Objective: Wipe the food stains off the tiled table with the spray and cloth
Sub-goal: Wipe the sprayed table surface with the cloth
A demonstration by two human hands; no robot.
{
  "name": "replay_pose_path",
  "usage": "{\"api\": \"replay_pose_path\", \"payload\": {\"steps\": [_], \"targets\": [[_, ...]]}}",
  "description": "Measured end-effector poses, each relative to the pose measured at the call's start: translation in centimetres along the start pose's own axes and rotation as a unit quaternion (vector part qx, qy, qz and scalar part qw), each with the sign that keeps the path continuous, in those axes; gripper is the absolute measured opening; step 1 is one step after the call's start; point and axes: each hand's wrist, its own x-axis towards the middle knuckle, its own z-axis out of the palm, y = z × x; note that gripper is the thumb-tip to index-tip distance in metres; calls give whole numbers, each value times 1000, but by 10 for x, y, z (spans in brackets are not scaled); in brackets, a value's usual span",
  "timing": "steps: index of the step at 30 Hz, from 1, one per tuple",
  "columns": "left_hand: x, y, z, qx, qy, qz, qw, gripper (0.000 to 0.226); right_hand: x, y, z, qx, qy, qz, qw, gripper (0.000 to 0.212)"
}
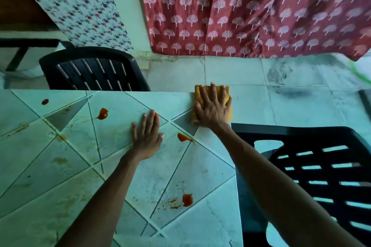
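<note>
You're pressing the cloth point(198, 94) flat under your spread right hand point(213, 106) at the desk's point(60, 166) far right corner, your left hand point(147, 136) is lying open and empty on the tiles, and the cloth's looking soft and bunchy, so palming its middle is probably beating pinching an edge.

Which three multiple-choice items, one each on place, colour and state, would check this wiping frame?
1. Where on the tiled table does the cloth lie? A) far right corner B) near left corner C) middle
2. What colour is the cloth? A) blue B) yellow C) white
3. How is the left hand? A) a fist B) flat, fingers straight, on the tiles C) pinching the cloth
Key: 1 A, the right hand presses it beside the far and right edges; 2 B, yellow shows round that hand; 3 B, its palm lies on a tile, holding nothing.
</note>
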Motion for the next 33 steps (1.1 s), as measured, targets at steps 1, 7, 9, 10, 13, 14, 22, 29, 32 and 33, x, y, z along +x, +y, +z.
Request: {"api": "replay_pose_path", "payload": {"steps": [1, 7, 9, 10, 13, 14, 22, 29, 32, 33], "targets": [[0, -1, 0, -3, -3, 2, 1000, 76, -10, -1, 2, 1, 10, -2, 1000, 69], [-1, 0, -3, -16, -10, 2, 1000, 72, -178, 13, 24, -18, 14, -50, 998, 68], [-2, 0, -3, -12, -8, 3, 1000, 73, -200, 22, 25, -24, 0, -56, 998, 68], [-2, 0, -2, -8, 1, 4, 1000, 75, -192, 24, 24, -26, -1, -50, 998, 68], [-2, -1, 3, 4, 18, 12, 1000, 83, -114, 13, 17, -18, 28, 19, 999, 68], [-2, -2, 5, 7, 24, 15, 1000, 84, -79, 1, 15, -8, 29, 46, 999, 68], [3, -8, 11, -20, 40, 32, 998, 86, -118, -56, 33, -45, 3, -110, 993, 66], [1, -5, 15, 1, 50, 33, 998, 82, -78, -7, 12, -43, 15, 9, 999, 67], [2, -9, 17, 2, 57, 33, 998, 81, -15, -51, 10, 6, 15, 45, 999, 68], [3, -10, 17, -5, 56, 33, 998, 81, -14, -63, 15, 2, 16, 28, 999, 68]]}}
